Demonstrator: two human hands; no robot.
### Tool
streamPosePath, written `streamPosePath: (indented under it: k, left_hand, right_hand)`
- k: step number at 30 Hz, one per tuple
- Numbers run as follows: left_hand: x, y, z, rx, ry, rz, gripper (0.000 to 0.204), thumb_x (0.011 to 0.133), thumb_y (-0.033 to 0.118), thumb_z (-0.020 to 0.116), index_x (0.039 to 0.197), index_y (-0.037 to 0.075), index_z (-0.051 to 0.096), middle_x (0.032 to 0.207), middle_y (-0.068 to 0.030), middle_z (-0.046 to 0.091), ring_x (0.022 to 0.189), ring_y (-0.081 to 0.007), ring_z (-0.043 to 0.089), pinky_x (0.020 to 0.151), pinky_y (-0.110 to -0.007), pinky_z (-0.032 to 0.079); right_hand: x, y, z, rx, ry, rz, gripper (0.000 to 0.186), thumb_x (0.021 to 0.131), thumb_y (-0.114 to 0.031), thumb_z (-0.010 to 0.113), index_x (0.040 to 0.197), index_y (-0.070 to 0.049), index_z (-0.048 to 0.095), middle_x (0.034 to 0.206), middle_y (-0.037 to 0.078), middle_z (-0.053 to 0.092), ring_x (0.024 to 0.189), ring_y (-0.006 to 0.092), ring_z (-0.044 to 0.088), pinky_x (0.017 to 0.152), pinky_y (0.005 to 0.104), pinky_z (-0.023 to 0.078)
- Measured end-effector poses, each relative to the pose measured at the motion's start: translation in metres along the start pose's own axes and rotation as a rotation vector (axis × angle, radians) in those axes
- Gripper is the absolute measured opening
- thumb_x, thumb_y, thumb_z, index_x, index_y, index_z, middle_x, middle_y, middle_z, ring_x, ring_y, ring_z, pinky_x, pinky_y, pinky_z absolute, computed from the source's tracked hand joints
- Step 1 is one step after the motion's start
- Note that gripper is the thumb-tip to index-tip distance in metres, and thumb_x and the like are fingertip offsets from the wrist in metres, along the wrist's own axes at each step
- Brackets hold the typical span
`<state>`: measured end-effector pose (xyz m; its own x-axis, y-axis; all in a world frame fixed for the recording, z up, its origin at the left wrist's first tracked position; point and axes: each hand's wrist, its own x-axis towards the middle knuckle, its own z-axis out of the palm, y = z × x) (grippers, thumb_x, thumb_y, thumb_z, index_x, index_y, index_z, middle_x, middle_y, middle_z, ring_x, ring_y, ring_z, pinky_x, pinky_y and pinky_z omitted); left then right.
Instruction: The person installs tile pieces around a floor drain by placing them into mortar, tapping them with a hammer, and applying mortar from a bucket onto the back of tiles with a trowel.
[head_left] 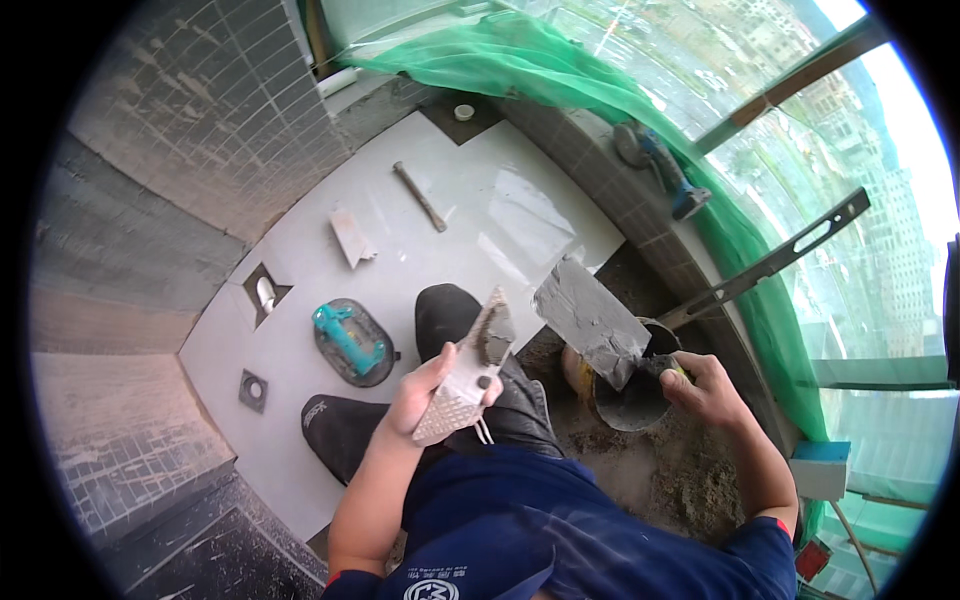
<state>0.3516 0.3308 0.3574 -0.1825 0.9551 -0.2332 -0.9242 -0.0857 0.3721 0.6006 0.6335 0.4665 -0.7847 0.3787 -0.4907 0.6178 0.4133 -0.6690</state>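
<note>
I see the left hand (428, 388), centre-frame, curled round a tile piece (447, 402) whose mortar (497, 335) tilting could dislodge, and the right hand (710, 388), centre-right, gripping a trowel (598, 322).

Trowel (603, 328) coated in matt, rough mortar (580, 297); tile piece (450, 406) grid-textured; floor (455, 268) smooth, glossy

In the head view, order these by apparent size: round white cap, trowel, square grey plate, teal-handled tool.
1. Trowel, helped by being nearer the camera
2. Teal-handled tool
3. Square grey plate
4. Round white cap
</note>
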Motion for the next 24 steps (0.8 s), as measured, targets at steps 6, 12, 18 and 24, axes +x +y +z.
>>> streamPosePath:
  k: [6,12,18,24]
  left_hand:
    - [0.002,0.006,0.005,0.076,0.065,-0.060,0.064,0.111,0.051,0.033,0.136,-0.005,0.052,0.102,-0.0136,0.066,0.082,-0.0164,0.064,0.074,-0.027,0.053]
    - [-0.003,0.001,-0.002,0.237,-0.044,-0.244,0.064,0.112,0.048,0.034,0.139,-0.007,0.051,0.105,-0.0118,0.068,0.090,-0.0151,0.064,0.083,-0.027,0.051]
    - [-0.012,0.000,-0.001,0.298,0.021,-0.154,0.066,0.111,0.051,0.033,0.139,-0.005,0.053,0.101,-0.0087,0.067,0.081,-0.0117,0.062,0.074,-0.025,0.050]
    - [-0.014,0.007,0.007,0.410,0.035,-0.156,0.075,0.108,0.057,0.035,0.150,-0.005,0.042,0.106,-0.0069,0.066,0.086,-0.0108,0.061,0.078,-0.024,0.051]
  right_hand:
    - [-0.010,-0.022,-0.020,-0.257,0.016,-0.358,0.047,0.091,-0.039,0.077,0.111,0.003,0.069,0.083,0.021,0.067,0.078,0.0403,0.068,0.069,0.0432,0.053]
    - [0.018,-0.031,-0.039,-0.388,-0.051,-0.398,0.045,0.091,-0.040,0.076,0.104,0.002,0.067,0.079,0.021,0.063,0.075,0.0410,0.065,0.067,0.0458,0.049]
    - [0.016,-0.037,-0.042,-0.381,0.043,-0.403,0.045,0.094,-0.042,0.073,0.096,0.002,0.064,0.076,0.021,0.060,0.074,0.0409,0.061,0.067,0.0454,0.048]
    - [0.016,-0.049,-0.036,-0.272,-0.228,-0.290,0.048,0.098,-0.045,0.068,0.088,0.001,0.061,0.072,0.019,0.056,0.069,0.0350,0.058,0.067,0.0443,0.047]
